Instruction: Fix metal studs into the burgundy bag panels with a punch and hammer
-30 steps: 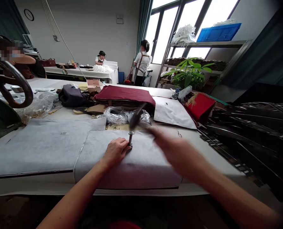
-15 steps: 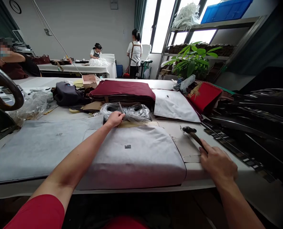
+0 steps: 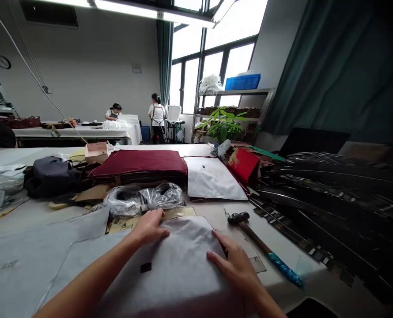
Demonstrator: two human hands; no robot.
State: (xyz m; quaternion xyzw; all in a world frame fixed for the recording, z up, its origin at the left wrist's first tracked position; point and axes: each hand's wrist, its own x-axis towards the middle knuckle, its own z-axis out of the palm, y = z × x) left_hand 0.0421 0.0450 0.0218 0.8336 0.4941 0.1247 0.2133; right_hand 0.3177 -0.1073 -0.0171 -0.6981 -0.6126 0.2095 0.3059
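Observation:
A large white-faced sheet (image 3: 179, 260) with a dark patch (image 3: 146, 267) lies on the table before me; its front side shows burgundy. My left hand (image 3: 150, 229) rests at the sheet's far left part, thumb spread from the fingers, with no tool in it. At the sheet's right edge is my right hand (image 3: 234, 260), thumb on top and other fingers around the edge, partly hidden. A hammer (image 3: 254, 236) with blue wrapping on its handle end lies right of that hand, apart from it. Clear plastic-wrapped coils (image 3: 161, 195) sit just beyond the left hand.
Behind is a burgundy stack (image 3: 140, 161), with another white sheet (image 3: 213, 181) to its right. Dark strips (image 3: 315, 212) pile up along the right. A dark cloth bundle (image 3: 51, 174) lies at left. Two people (image 3: 157, 117) are at the far side of the room.
My right hand has let go of the hammer and moved left to the sheet's edge. The thin metal rod has left my left hand. The view has tilted up and turned right.

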